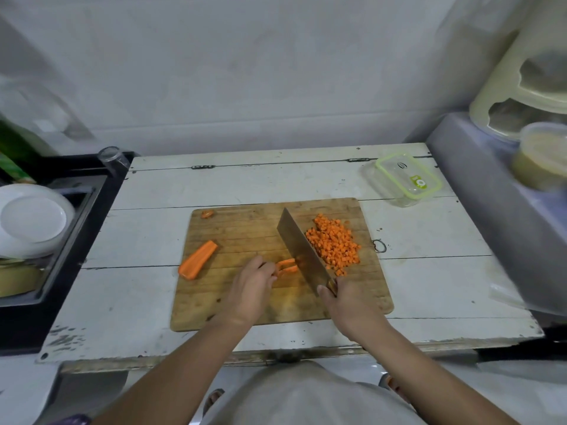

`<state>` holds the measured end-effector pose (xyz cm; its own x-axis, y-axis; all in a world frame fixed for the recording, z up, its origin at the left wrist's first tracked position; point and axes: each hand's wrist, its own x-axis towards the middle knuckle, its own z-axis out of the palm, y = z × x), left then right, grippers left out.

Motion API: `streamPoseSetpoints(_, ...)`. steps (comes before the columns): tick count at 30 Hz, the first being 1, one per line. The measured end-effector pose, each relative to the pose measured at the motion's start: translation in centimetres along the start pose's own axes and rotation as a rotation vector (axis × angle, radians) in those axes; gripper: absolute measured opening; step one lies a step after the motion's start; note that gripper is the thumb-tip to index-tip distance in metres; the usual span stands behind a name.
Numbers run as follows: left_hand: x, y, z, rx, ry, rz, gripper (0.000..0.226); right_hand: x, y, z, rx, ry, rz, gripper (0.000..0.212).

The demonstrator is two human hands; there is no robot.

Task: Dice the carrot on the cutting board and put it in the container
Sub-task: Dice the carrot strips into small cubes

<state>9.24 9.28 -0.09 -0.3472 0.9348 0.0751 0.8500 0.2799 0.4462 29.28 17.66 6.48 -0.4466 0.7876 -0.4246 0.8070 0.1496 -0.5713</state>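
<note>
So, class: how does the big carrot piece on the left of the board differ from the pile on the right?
The carrot piece is one long uncut chunk; the diced pile is many small cubes. The piece lies alone and untouched left of the cleaver; the pile sits heaped to its right. Both are orange and rest on the cutting board.

Past the left edge of my surface sits a black sink, with a stack of white plates inside it. A clear glass stands at the surface's far left corner. Off the right edge, a grey ledge carries a tub with yellowish contents and a cream plastic rack behind it. A white wall rises beyond the far edge.
</note>
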Motion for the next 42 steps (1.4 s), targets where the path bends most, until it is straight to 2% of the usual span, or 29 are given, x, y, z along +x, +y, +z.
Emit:
streamPoseSetpoints(4, 0.4, -0.6, -0.4, 0.051, 0.020, 0.051, 0.015, 0.1, -0.5, 0.5, -0.038, 0.002, -0.005, 0.031)
streamPoseSetpoints(7, 0.8, -0.7, -0.6, 0.002, 0.005, 0.102, 0.028, -0.1, -0.2, 0.1, -0.005, 0.030, 0.003, 0.028)
streamPoseSetpoints(12, 1.1, 0.5, 0.4, -0.086, 0.022, 0.022, 0.047, -0.7, 0.9, -0.8, 0.014, 0.070, 0.000, 0.030)
streamPoseSetpoints(24, 0.6, 0.8, 2.9, -0.181, 0.228, -0.070, 0.021, -0.9, -1.0, 0.3, -0.199, 0.039, -0.077, 0.030)
streamPoseSetpoints(27, 0.5, 0.7, 3.1, -0.212, 0.249, -0.037, 0.024, -0.9, -1.1, -0.1, -0.187, 0.041, -0.068, 0.028)
streamPoseSetpoints(30, 0.4, 0.5, 3.4, -0.206, 0.271, 0.013, 0.017, -0.9, -1.0, -0.7, -0.149, 0.044, -0.046, 0.027)
streamPoseSetpoints(34, 0.4, 0.3, 3.7, -0.180, 0.267, 0.005, 0.009, -1.1, -0.8, -0.7, -0.195, 0.002, -0.081, 0.028)
streamPoseSetpoints(38, 0.4, 0.6, 3.6, -0.175, 0.257, -0.021, 0.008, -2.5, -0.4, -0.6, -0.232, 0.052, -0.105, 0.030)
streamPoseSetpoints(42, 0.4, 0.7, 3.6, -0.178, 0.264, -0.022, 0.009, -2.9, -0.8, 0.4, -0.285, 0.006, -0.088, 0.027)
